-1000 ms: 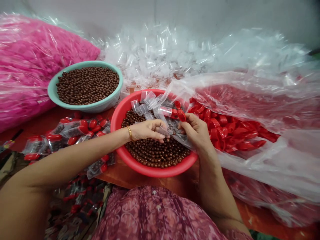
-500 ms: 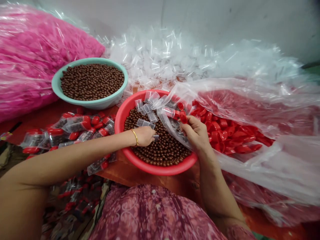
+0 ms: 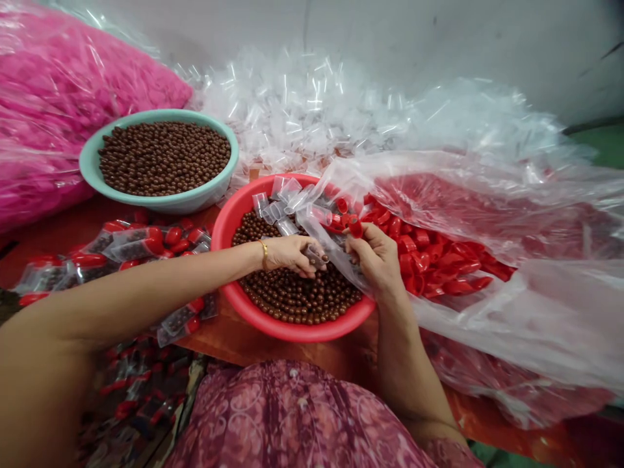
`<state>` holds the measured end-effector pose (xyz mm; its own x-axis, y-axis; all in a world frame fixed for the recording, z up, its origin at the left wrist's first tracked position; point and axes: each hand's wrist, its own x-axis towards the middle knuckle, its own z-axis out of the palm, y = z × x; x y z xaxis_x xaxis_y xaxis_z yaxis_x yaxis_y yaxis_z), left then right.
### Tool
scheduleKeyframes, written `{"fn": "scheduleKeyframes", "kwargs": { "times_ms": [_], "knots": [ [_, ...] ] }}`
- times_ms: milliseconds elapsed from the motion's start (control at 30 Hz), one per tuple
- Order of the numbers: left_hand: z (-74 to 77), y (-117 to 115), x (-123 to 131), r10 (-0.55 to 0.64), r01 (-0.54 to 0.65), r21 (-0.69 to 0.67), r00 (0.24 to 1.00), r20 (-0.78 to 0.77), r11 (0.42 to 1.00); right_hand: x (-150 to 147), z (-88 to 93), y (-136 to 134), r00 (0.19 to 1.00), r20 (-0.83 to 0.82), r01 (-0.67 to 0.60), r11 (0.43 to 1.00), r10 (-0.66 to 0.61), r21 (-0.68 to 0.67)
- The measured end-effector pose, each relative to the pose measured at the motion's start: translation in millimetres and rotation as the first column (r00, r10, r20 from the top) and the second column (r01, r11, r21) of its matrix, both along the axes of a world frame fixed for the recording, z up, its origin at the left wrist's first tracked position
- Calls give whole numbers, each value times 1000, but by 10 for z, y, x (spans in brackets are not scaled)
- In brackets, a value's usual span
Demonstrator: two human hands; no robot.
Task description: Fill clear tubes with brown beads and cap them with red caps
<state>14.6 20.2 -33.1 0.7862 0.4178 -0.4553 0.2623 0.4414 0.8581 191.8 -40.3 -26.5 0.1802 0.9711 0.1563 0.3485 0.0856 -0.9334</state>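
My left hand, with a gold bangle at the wrist, is closed around a small clear plastic container. Brown balls show at its mouth. Below it lie the many brown balls that fill a red basin. Between the fingertips of my right hand is a red plastic cap, held over the basin's right side. Several clear containers rest on the balls at the back of the basin. Red caps spill from a clear plastic bag beside my right hand.
A pale green basin of brown balls stands at the back left. Filled containers with red ends lie under my left arm. Behind are a heap of clear containers and a bag of pink pieces.
My left hand has risen from among the balls and moved right, toward my right hand, with the container now showing balls. My right hand still holds the red cap. The view has shifted slightly.
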Motion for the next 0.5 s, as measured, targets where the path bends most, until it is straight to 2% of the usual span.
{"fn": "scheduleKeyframes", "kwargs": {
  "times_ms": [133,300,400,500],
  "knots": [
    [75,-11,-170,82,-76,-98,995,58,992,-2,15,-5,999,42,22,1000,-22,-7],
    [187,-93,-201,161,-142,-122,974,162,982,-9,9,-15,998,65,28,1000,-27,-11],
    [232,-130,-172,178,-164,-76,953,244,984,-18,15,-36,998,61,20,1000,-21,7],
    [237,-152,-155,144,-170,99,962,233,980,-27,22,-51,997,79,25,1000,-26,16]
  ]
}}
